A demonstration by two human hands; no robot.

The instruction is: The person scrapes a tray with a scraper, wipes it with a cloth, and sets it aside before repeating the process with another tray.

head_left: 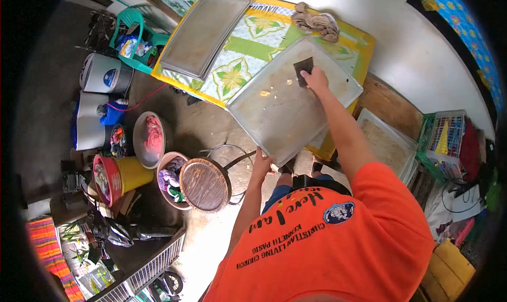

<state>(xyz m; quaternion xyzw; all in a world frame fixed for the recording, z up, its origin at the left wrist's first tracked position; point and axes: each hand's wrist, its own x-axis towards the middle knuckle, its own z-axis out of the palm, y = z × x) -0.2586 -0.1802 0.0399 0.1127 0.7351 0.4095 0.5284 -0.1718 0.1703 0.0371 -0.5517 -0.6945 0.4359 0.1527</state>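
Head view: the left hand [262, 164] holds the near corner of the tray [285, 117], fingers curled shut on its rim; the tray's far end lies on the table [248, 43]. The right hand [316, 80] presses a dark scraper [302, 68] onto the tray, fingers closed around it. Crumbs [265, 93] lie left of the blade. This looks like scraping residue; clearing those crumbs calls for a firm leftward stroke with the tray held steady.

The tray [285, 112] is dull grey, flecked with pale yellow crumbs. The scraper [302, 69] is black. The surface's cloth [237, 64] is yellow with green-and-white flower patterns. The shirt [338, 238] is orange with dark lettering. The bucket [134, 172] is yellow.
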